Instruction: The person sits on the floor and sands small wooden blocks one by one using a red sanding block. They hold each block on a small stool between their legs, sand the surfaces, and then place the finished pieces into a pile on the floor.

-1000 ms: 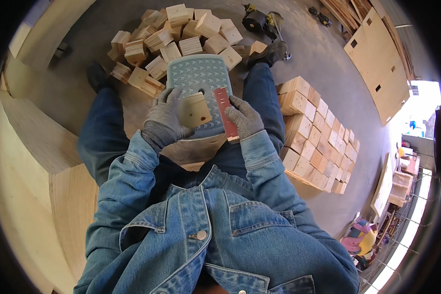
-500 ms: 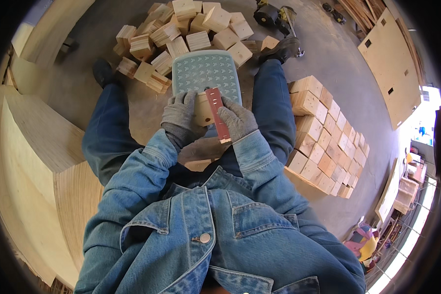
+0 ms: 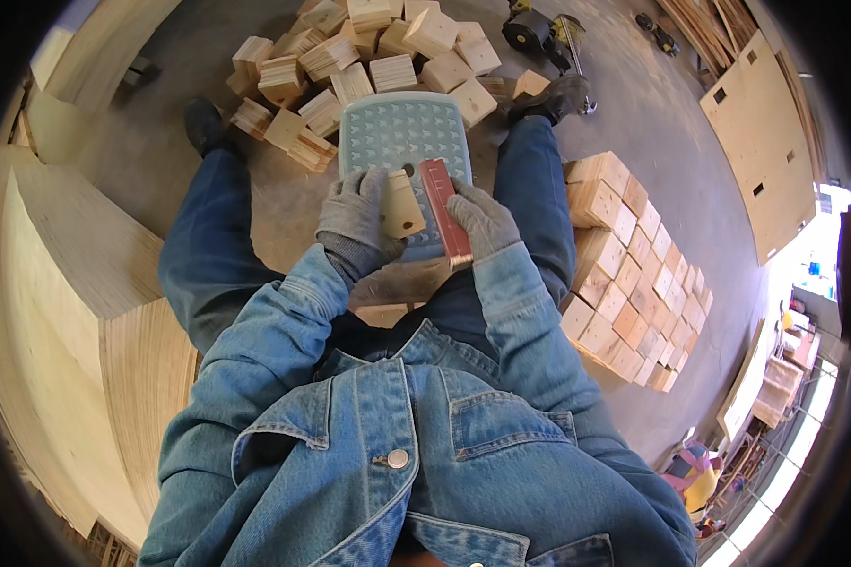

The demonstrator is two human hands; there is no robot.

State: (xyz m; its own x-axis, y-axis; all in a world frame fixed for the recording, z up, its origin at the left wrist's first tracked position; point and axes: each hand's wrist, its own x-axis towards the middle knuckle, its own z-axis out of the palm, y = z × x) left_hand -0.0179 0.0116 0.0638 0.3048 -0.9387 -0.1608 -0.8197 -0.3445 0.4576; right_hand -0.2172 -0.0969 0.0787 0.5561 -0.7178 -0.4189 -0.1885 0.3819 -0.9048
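My left hand (image 3: 352, 213), in a grey knit glove, is closed round a pale wooden block (image 3: 403, 210) with a dark spot near its lower edge. My right hand (image 3: 485, 221), gloved alike, grips a long narrow sanding block (image 3: 444, 212) faced in dark red sandpaper with staples across it. A small gap separates the sanding block from the wooden block. Both are held above a pale blue-green plastic step stool (image 3: 403, 115) with a bumpy top, between my legs. The gloves cover parts of both held things.
A loose heap of wooden blocks (image 3: 352, 83) lies beyond the stool. To the right stands a neat stack of blocks (image 3: 641, 283). A yellow-and-black power tool (image 3: 529, 33) rests by my right shoe. Large plywood pieces (image 3: 76, 236) stand close on the left.
The sanding block has come off the wooden block's face and moved right with my right hand, opening a gap. My left hand keeps hold of the wooden block.
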